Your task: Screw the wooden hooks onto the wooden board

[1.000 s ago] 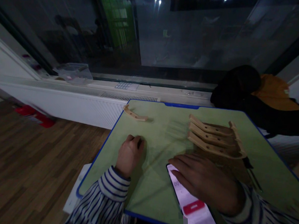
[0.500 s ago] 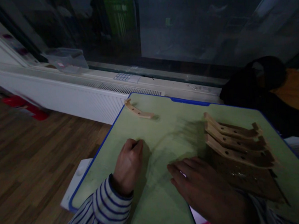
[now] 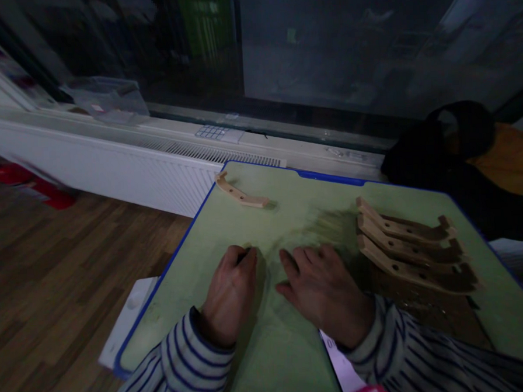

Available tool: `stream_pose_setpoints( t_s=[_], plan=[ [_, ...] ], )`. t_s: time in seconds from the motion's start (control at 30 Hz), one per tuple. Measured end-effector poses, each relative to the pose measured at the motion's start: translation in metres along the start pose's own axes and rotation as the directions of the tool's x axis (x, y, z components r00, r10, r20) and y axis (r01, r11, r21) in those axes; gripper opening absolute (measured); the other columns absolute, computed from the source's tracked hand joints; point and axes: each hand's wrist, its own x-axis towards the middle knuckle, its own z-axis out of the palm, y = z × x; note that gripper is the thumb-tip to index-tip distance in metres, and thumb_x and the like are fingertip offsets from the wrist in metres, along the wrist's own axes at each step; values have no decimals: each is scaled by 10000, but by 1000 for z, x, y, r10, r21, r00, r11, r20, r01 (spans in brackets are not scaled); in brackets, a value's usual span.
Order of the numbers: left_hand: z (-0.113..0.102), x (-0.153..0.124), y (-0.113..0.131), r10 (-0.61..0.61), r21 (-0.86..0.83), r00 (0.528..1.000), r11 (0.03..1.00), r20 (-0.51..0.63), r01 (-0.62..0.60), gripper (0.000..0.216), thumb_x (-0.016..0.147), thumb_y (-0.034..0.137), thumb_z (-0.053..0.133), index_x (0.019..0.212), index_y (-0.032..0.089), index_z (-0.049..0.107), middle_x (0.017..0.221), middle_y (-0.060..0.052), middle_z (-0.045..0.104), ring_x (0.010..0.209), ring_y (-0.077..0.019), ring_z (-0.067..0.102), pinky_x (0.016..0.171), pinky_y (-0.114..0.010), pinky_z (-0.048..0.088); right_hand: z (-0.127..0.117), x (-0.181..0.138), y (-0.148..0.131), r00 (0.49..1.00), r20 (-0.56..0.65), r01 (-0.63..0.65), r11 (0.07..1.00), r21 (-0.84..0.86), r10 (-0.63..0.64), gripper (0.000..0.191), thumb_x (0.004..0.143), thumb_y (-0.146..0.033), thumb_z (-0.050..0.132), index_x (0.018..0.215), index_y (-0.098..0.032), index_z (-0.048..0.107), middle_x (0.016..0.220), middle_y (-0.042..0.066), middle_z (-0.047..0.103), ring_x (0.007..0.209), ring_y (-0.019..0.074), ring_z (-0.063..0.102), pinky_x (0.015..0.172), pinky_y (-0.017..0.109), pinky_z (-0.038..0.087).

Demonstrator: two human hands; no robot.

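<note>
My left hand (image 3: 231, 294) rests on the pale green table (image 3: 279, 359), closed, thumb pressed against the curled forefinger. Whatever is in that pinch, if anything, is hidden. Close by on its right is my right hand (image 3: 323, 289), palm down, fingers a little bent and the thumb apart, with nothing visible in it. A curved, pale wooden piece with two holes (image 3: 241, 197) lies alone towards the far left corner. At the right, three similar wooden pieces (image 3: 415, 249) lie side by side, overlapping a dark brown flat sheet (image 3: 443, 315).
Partly under my right forearm lies a phone with a lit screen (image 3: 340, 364). Beyond the table's blue edge are a white radiator (image 3: 164, 177) and a sill holding a clear plastic box (image 3: 109, 98). Dark and orange cloth (image 3: 505, 160) is heaped at the right.
My right hand has moved away from the wooden pieces, forward and left, close to my left hand. The left hand has shifted slightly right and remains closed.
</note>
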Motion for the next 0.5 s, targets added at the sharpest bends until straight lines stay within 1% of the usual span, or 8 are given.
stream_pose_setpoints(
  t_s=[0.07,0.1,0.17,0.23,0.3,0.37,0.43,0.5],
  plan=[
    [3,2,2,14,-3,1000,1000,-8,-14,264,905,144,377,1028,143,611,920,-87,550,783,-159,541,753,-287,506,1,0,6,999,-7,-36,999,-19,36,450,875,-354,479,1214,-60,512,921,141,610,858,272,550,738,460,386],
    [4,3,3,18,-12,1000,1000,-13,-18,257,905,150,386,1025,144,613,919,-86,553,779,-159,544,751,-294,510,1,-1,8,999,-9,-42,999,-25,42,431,883,-330,464,1216,-60,509,927,142,612,858,267,552,738,451,386],
    [6,6,7,40,-42,999,998,-22,-40,241,903,167,408,1014,148,621,919,-85,566,791,-163,554,756,-302,516,-1,-4,12,1000,-7,-30,999,-31,29,354,888,-258,454,1188,-87,531,924,127,618,853,245,558,741,421,389],
    [7,9,10,51,-80,998,995,-37,-53,240,905,181,418,1028,152,622,927,-82,582,815,-165,567,772,-307,520,-4,-7,15,1000,6,4,1000,-28,-4,266,866,-159,468,1105,-117,576,909,102,622,851,225,563,742,388,394],
    [7,10,12,34,-137,998,990,-53,-41,246,902,190,435,1065,156,616,954,-79,599,845,-161,581,799,-301,519,-7,-7,19,999,24,46,999,-16,-46,210,833,-83,479,986,-141,610,877,76,621,828,207,567,726,359,402],
    [5,9,11,-3,-191,997,982,-75,-11,247,890,200,468,1082,151,615,975,-77,613,861,-155,594,816,-292,516,-9,-6,23,996,35,81,997,2,-81,179,820,-60,476,891,-154,611,842,58,616,793,195,570,706,341,407],
    [2,5,7,-31,-211,995,977,-93,11,226,877,209,495,1040,141,635,954,-78,626,845,-158,604,803,-295,519,-11,-4,26,994,37,103,994,23,-104,164,828,-68,462,839,-165,594,809,47,610,759,188,574,683,332,410],
    [-1,0,4,-68,-194,993,980,-97,48,196,870,225,505,953,138,659,875,-72,632,782,-163,607,751,-311,526,-11,-2,28,993,37,114,993,40,-116,158,835,-75,451,829,-172,576,797,40,608,742,188,581,656,328,410]
  ],
)
